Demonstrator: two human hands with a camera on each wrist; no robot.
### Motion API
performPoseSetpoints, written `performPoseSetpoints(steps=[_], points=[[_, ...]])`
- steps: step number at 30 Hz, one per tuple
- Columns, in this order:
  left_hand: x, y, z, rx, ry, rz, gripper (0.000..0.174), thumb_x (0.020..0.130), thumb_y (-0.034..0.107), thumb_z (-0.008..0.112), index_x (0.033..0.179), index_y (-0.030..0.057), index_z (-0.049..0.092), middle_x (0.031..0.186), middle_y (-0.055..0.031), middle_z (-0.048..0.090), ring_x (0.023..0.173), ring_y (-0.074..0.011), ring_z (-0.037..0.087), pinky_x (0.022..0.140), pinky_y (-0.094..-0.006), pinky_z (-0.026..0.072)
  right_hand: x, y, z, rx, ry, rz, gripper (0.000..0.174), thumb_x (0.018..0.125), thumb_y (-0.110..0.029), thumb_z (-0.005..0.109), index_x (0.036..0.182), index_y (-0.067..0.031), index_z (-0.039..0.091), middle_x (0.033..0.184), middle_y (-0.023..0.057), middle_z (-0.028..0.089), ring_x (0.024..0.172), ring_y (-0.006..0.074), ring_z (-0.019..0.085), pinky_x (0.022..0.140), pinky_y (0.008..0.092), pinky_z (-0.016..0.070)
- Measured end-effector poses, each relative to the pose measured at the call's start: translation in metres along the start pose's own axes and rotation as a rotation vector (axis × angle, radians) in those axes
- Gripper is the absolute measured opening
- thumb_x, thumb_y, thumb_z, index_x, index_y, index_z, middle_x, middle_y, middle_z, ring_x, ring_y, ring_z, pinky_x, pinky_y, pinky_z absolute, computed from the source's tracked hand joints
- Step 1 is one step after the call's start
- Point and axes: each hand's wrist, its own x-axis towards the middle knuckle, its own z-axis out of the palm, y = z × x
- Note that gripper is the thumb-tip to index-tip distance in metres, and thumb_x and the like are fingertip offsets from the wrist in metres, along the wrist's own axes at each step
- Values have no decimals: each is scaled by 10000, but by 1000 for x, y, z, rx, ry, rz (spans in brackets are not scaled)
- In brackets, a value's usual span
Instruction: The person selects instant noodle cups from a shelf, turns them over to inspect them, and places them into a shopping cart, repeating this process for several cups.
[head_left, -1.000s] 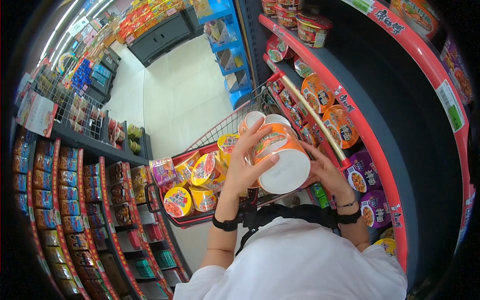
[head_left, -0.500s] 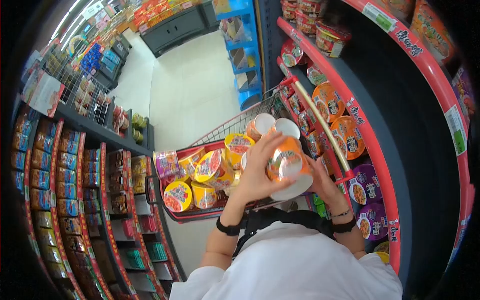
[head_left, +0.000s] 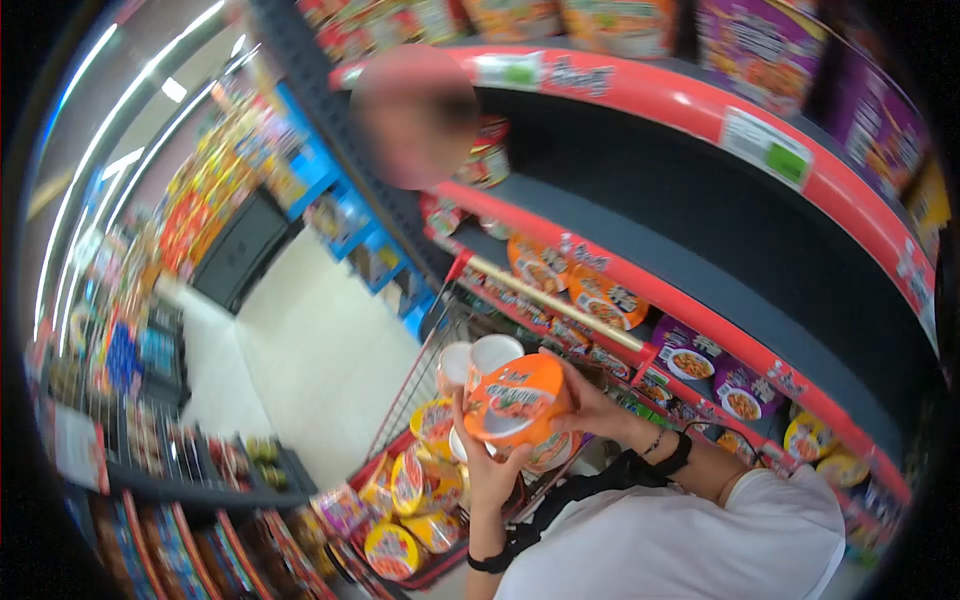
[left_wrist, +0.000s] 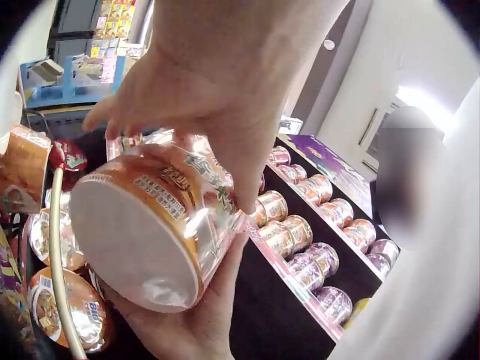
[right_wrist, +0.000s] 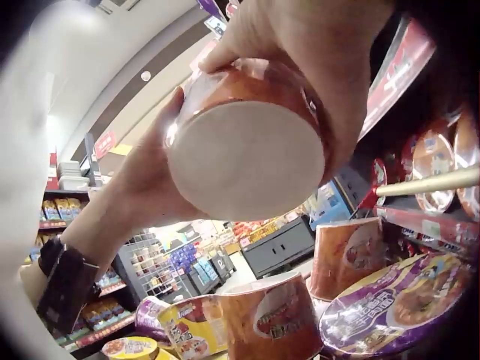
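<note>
An orange noodle cup (head_left: 515,400) is held between both hands, its printed lid facing up to the head camera. The left hand (head_left: 488,474) grips its near left side, and the right hand (head_left: 600,405) its right side, thumb and fingers round the wall. White base (left_wrist: 135,244) and the left hand (left_wrist: 210,90) fill much of the left wrist view; the right hand (left_wrist: 195,326) is below. In the right wrist view the cup's base (right_wrist: 246,161) shows between left hand (right_wrist: 150,184) and right hand (right_wrist: 322,60). White-bottomed cups (head_left: 497,352) stand upturned just beyond.
The cart (head_left: 405,400) holds yellow cups (head_left: 393,550), orange cups (right_wrist: 274,319) and a purple bowl (right_wrist: 397,304). Its pale handle bar (head_left: 555,300) lies beside red-edged shelves (head_left: 640,290) on the right. A blurred round patch (head_left: 415,115) covers part of the upper shelf.
The cup has turned from its white base facing the head camera to its lid facing it; both hands have shifted their hold. The head view has tilted, showing more of the upper shelves.
</note>
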Motion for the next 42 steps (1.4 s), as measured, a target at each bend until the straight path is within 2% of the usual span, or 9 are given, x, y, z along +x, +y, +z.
performPoseSetpoints(steps=[4, 7, 14, 19, 24, 26, 33, 35, 42], points=[[-2, -29, -13, 8, -194, -314, 840, 679, 149, 732, 1376, -15, 292, 1301, -150, 427, 1149, -247, 466, 968, -358, 403, -8, -16, 7, -95, 162, -212, 1139, 671, -264, 853, 1487, -99, 76, 1425, 139, 321, 1334, 233, 303, 1110, 386, 265], [10, -35, -4, 272, -185, -206, 601, 713, 165, 657, 1235, -42, 442, 1090, -154, 554, 972, -269, 548, 850, -352, 458, -24, -35, 8, 4, 228, -212, 1146, 682, -258, 845, 1473, -52, 42, 1432, 158, 317, 1328, 236, 321, 1100, 361, 292], [31, -43, 30, 165, -385, -248, 527, 732, 93, 600, 1211, -62, 443, 1098, -156, 559, 961, -244, 555, 853, -346, 456, -58, -22, -8, -155, 466, -172, 1062, 703, -293, 828, 1454, 0, 135, 1429, 149, 325, 1327, 219, 322, 1089, 353, 308], [31, -20, 49, -103, -598, -334, 556, 622, 59, 788, 1115, -23, 544, 971, -78, 638, 913, -171, 602, 805, -294, 492, -82, -8, -8, -50, 545, -303, 954, 772, -367, 763, 1444, 8, 199, 1481, 132, 272, 1357, 216, 274, 1114, 377, 256], [29, -32, 38, -63, -541, -169, 773, 624, 165, 855, 1255, -2, 441, 1130, -80, 583, 1055, -188, 553, 930, -329, 435, -102, 40, -61, 93, 742, 23, 825, 893, -520, 550, 1455, -13, 224, 1498, 126, 254, 1374, 264, 259, 1087, 396, 278], [30, -28, 29, 21, -610, -164, 869, 625, 222, 871, 1312, 11, 383, 1235, -97, 520, 1141, -196, 503, 984, -341, 399, -113, 124, -103, -262, 893, 317, 770, 924, -504, 501, 1465, -41, 206, 1512, 129, 223, 1377, 282, 255, 1075, 423, 288], [26, -16, -4, 43, -411, -78, 1055, 608, 219, 884, 1417, 2, 243, 1338, -129, 436, 1264, -215, 411, 1064, -345, 328, -70, 134, -86, 383, 662, 407, 828, 900, -431, 597, 1488, -74, 135, 1449, 91, 292, 1132, 240, 487, 976, 404, 401], [24, -18, -20, 48, -304, -91, 1081, 601, 168, 879, 1432, -1, 208, 1347, -140, 431, 1273, -221, 401, 1081, -348, 310, -59, 144, -93, 243, 740, 473, 818, 901, -419, 604, 1486, -65, 154, 1382, 87, 352, 898, 181, 526, 847, 360, 463], [55, -53, -98, 193, 278, -11, 1065, 599, 235, 875, 1413, 3, 230, 1336, -190, 422, 1241, -294, 438, 1013, -394, 385, -30, 143, -100, 158, 659, 565, 752, 883, -371, 634, 1447, -102, 216, 1132, 86, 477, 860, 163, 499, 734, 345, 453]])
